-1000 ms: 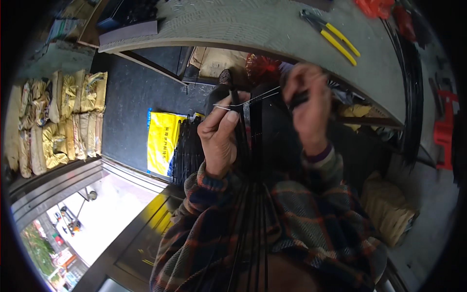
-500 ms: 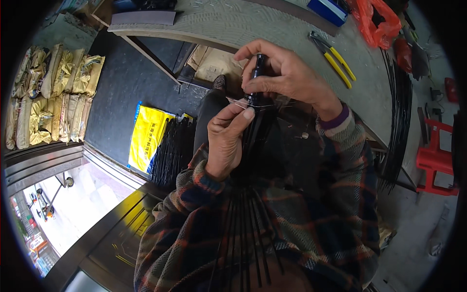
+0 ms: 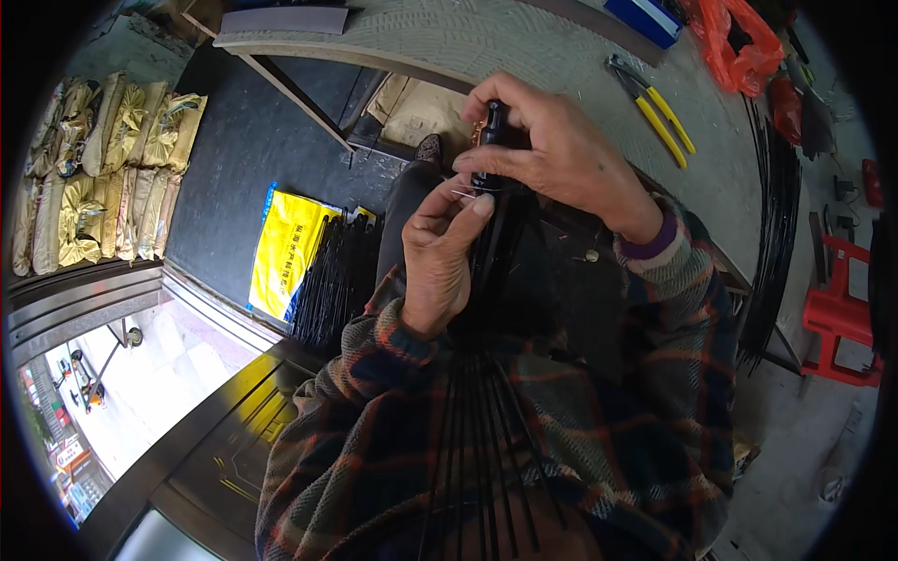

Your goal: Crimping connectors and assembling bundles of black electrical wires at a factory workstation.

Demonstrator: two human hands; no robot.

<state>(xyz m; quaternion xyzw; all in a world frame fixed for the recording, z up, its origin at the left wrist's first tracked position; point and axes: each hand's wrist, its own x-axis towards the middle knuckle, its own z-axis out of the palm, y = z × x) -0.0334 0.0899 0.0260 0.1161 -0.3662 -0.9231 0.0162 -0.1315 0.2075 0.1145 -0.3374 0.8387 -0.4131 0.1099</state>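
"Starting closest in, what lies on the person's side of the bench (image 3: 524, 47)?"

"Thin rods (image 3: 486, 421), black, spread over the plaid shirt (image 3: 608, 439). Beyond them, between shirt and bench, are both hands."

"How are they set?"

"The left hand (image 3: 440, 248) pinches wire (image 3: 463, 194) between thumb and fingers. The right hand (image 3: 561, 154) is curled round a black piece (image 3: 494, 117), thumb bent across it. That piece stands just short of the bench's near edge; whether its lower end joins the rods, I cannot tell."

"Room to move?"

"A gap separates the left forearm from the yellow bag (image 3: 285, 248), which lies left of the bench's near edge, black sticks (image 3: 332, 271) along its side. The right hand overlaps the bench's edge in this view."

"And farther off?"

"Pliers (image 3: 662, 122) rest on the bench, in from that edge. A red bag (image 3: 739, 51) sits deeper on the bench. Dark floor (image 3: 253, 140) stretches left from the bench to stacked parcels (image 3: 103, 187); a red stool (image 3: 842, 309) stands past the bench's right end."
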